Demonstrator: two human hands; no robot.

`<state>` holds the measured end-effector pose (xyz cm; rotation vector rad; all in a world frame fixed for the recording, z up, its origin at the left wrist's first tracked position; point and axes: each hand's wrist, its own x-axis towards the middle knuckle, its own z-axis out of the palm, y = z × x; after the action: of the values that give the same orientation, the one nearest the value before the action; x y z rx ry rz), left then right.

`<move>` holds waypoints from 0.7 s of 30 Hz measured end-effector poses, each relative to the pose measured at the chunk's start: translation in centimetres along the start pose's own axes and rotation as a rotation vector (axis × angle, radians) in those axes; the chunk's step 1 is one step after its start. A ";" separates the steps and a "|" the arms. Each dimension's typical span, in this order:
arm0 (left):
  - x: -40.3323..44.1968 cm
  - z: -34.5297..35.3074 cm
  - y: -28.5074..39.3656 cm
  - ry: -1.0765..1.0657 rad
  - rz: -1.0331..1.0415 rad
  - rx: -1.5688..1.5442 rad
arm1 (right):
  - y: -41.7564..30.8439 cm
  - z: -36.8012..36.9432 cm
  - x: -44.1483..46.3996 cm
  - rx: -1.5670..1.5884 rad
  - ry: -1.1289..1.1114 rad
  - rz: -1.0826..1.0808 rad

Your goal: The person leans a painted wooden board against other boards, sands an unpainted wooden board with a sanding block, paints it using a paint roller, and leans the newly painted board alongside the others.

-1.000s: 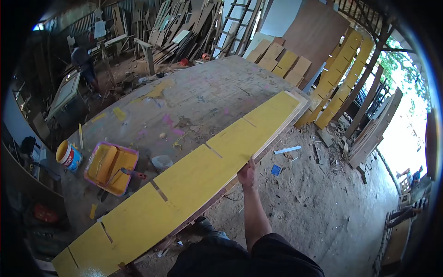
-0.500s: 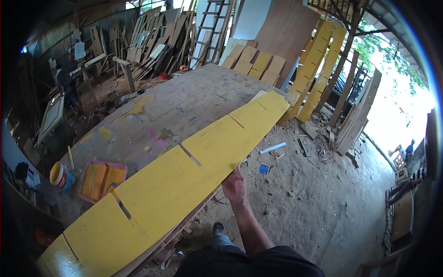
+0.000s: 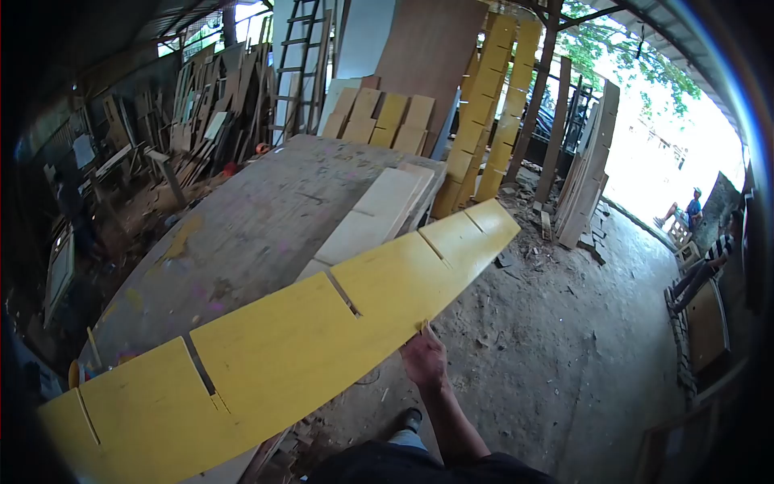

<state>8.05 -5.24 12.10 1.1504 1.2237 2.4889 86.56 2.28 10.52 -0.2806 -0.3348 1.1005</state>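
Observation:
A long yellow-painted board [image 3: 282,355] with several slots cut in from its far edge stretches across the view in front of me. My right hand [image 3: 425,355] is closed on its near edge, thumb on top and the other fingers hidden underneath. The board slants from the lower left up to the right, its far end past the table corner. Unpainted slotted boards [image 3: 375,210] lie on the worktable [image 3: 266,194] just behind it. My left hand does not show.
Yellow slotted boards [image 3: 484,105] lean upright beyond the table, beside a large brown panel [image 3: 427,48]. More planks [image 3: 592,169] stand at the right. Wood scraps litter the dirt floor [image 3: 556,323]. People [image 3: 713,258] are at the far right; another person [image 3: 72,210] stands at the left.
The yellow board has been lifted off and swung away from the table, uncovering the unpainted boards beneath. My right hand moved with it, still gripping the edge, and the view turned right.

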 end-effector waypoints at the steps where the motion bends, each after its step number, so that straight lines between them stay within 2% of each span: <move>1: -0.9 2.2 -1.0 -0.027 0.075 0.124 | -1.8 -1.8 0.9 0.002 0.011 -0.012; 3: -4.2 9.8 -0.2 -0.062 0.151 0.242 | -5.8 -4.4 2.6 0.001 0.063 -0.052; 5: -8.0 21.8 4.3 0.042 -0.345 -0.618 | -9.6 -8.5 3.9 0.058 0.072 -0.049; 6: -8.2 23.0 2.2 -0.146 -0.306 -0.651 | -11.3 -10.4 4.5 0.062 0.100 -0.066; 7: -8.8 26.1 2.1 -0.165 -0.325 -0.652 | -13.3 -11.4 5.6 0.010 0.126 -0.086; 9: -9.9 33.0 1.5 -0.388 0.948 0.867 | -16.6 -13.3 7.5 -0.042 0.159 -0.118; 10: -11.0 35.9 1.2 -0.393 0.944 0.856 | -18.3 -14.0 8.7 -0.010 0.205 -0.127; 13: -13.8 43.5 0.3 -0.456 0.073 -0.237 | -22.1 -16.8 12.7 0.029 0.253 -0.156; 14: -14.4 45.3 0.2 -0.465 0.066 -0.239 | -23.0 -17.5 13.8 0.038 0.254 -0.172; 16: -14.9 48.9 0.4 -0.327 0.475 1.469 | -24.5 -19.4 17.1 0.058 0.246 -0.188; 17: -14.8 51.5 0.3 -0.266 0.527 1.284 | -25.3 -20.2 18.9 0.072 0.229 -0.195; 18: -14.8 54.6 0.1 -0.275 0.515 0.941 | -26.1 -20.8 20.9 0.093 0.210 -0.185; 19: -14.7 57.9 0.1 -0.279 0.506 0.755 | -26.8 -21.3 23.1 0.087 0.226 -0.177; 21: -15.0 63.7 -0.2 -0.275 0.518 0.656 | -28.2 -23.4 27.7 0.112 0.162 -0.142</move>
<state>62.29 27.95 27.33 2.1172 1.9180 2.1372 130.39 13.91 3.31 -0.2404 -0.1457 0.9460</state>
